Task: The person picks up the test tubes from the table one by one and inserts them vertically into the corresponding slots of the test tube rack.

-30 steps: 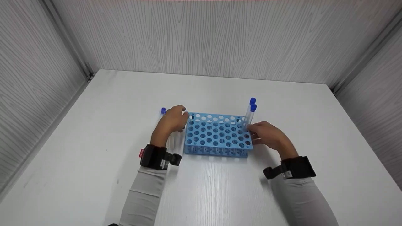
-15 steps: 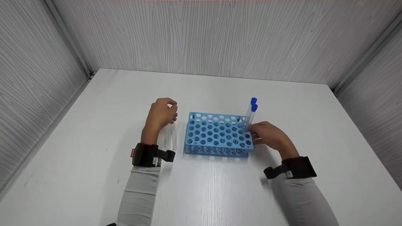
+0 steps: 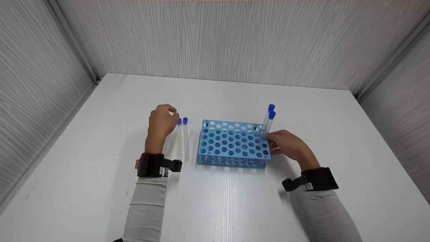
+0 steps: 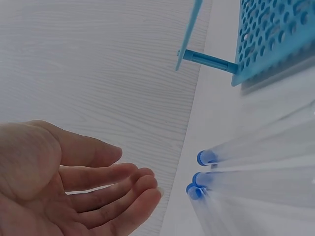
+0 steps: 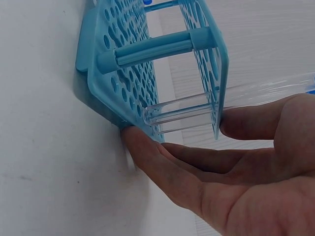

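My left hand (image 3: pixel 162 121) hovers over the table left of the rack, fingers loosely bent and holding nothing. Beside it lie clear test tubes (image 3: pixel 186 143) with blue caps; the left wrist view has three caps (image 4: pixel 209 157), while the head view shows only two of these tubes. A light-blue test tube rack (image 3: pixel 231 156) stands to their right. Two capped tubes (image 3: pixel 268 123) stand in its far right corner, tilted slightly. My right hand (image 3: pixel 285 145) grips the rack's right end, thumb (image 5: pixel 251 122) at the top plate and fingers (image 5: pixel 162 169) at the lower plate.
A white table (image 3: pixel 215 208) carries everything, with grey wood-grain panels (image 3: pixel 215 40) rising behind it and at both sides. Each wrist wears a black camera strap (image 3: pixel 152 164). Most of the rack's holes hold no tube.
My left hand has moved left, away from the rack, uncovering the blue caps of two lying tubes. My right hand and the rack have stayed in place.
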Action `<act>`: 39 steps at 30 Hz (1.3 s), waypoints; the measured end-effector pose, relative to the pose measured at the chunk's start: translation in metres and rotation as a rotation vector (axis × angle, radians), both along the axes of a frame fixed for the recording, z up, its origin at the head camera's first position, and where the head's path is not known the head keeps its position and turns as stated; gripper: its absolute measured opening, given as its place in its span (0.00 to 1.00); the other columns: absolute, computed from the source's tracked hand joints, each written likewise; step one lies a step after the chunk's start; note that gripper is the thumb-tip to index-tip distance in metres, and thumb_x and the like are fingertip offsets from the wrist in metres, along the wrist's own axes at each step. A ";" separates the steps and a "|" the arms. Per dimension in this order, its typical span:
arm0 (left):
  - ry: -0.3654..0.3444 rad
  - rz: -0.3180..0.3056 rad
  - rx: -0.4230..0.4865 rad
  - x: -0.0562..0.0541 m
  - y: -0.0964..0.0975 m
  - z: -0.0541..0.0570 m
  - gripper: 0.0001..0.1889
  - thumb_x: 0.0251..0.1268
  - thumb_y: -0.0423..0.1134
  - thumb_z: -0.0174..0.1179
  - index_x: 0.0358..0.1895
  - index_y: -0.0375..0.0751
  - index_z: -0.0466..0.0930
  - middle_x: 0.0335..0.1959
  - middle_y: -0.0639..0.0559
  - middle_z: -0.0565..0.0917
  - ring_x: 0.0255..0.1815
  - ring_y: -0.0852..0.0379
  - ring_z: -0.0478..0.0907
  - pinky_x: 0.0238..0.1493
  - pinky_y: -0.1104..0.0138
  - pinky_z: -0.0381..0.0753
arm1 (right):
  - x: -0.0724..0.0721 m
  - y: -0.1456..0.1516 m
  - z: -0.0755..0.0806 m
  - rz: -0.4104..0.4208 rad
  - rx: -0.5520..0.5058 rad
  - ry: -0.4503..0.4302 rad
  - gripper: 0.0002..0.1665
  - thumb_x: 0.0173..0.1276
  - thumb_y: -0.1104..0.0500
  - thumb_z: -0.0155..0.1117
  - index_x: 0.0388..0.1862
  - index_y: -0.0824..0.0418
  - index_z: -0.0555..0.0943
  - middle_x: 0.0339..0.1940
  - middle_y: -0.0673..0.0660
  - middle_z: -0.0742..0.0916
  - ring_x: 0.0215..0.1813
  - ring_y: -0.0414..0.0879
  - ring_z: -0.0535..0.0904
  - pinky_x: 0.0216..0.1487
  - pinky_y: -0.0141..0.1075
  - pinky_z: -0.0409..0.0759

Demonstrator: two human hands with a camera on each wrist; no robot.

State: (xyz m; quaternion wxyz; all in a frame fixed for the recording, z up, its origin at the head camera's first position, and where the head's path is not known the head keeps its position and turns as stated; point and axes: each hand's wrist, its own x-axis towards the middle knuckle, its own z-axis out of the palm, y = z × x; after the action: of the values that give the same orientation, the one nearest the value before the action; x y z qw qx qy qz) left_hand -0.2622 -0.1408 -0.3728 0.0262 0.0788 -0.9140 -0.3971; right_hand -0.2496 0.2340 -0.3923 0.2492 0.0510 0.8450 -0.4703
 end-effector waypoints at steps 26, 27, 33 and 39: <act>-0.134 0.035 -0.049 -0.001 -0.014 -0.014 0.26 0.66 0.33 0.59 0.66 0.25 0.72 0.64 0.29 0.77 0.65 0.33 0.76 0.63 0.45 0.77 | 0.000 0.001 -0.001 0.020 -0.018 0.019 0.27 0.81 0.51 0.47 0.62 0.72 0.75 0.50 0.61 0.83 0.52 0.50 0.80 0.60 0.42 0.82; -0.137 0.032 -0.050 -0.001 -0.014 -0.015 0.26 0.65 0.33 0.59 0.66 0.25 0.72 0.64 0.29 0.77 0.64 0.33 0.76 0.63 0.45 0.77 | 0.001 0.001 -0.001 0.019 -0.018 0.019 0.27 0.81 0.51 0.47 0.63 0.72 0.75 0.51 0.62 0.82 0.53 0.51 0.79 0.60 0.42 0.81; -0.179 0.019 -0.054 -0.001 -0.015 -0.019 0.27 0.66 0.34 0.59 0.66 0.25 0.72 0.64 0.29 0.77 0.65 0.34 0.76 0.64 0.45 0.77 | 0.002 0.002 -0.002 0.011 -0.004 0.018 0.30 0.81 0.50 0.46 0.68 0.72 0.71 0.57 0.65 0.80 0.57 0.53 0.77 0.64 0.45 0.79; -0.208 0.023 -0.039 -0.002 -0.014 -0.021 0.27 0.66 0.33 0.59 0.67 0.26 0.71 0.66 0.29 0.76 0.65 0.35 0.76 0.64 0.46 0.77 | 0.002 0.001 -0.001 0.007 0.006 0.017 0.31 0.82 0.50 0.45 0.70 0.72 0.70 0.59 0.67 0.80 0.59 0.54 0.77 0.65 0.46 0.78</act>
State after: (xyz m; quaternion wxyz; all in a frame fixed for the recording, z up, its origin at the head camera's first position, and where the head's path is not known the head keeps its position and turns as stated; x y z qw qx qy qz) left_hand -0.2637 -0.1545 -0.3938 -0.0625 0.1295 -0.9184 -0.3687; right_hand -0.2472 0.2351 -0.3937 0.2436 0.0447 0.8487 -0.4673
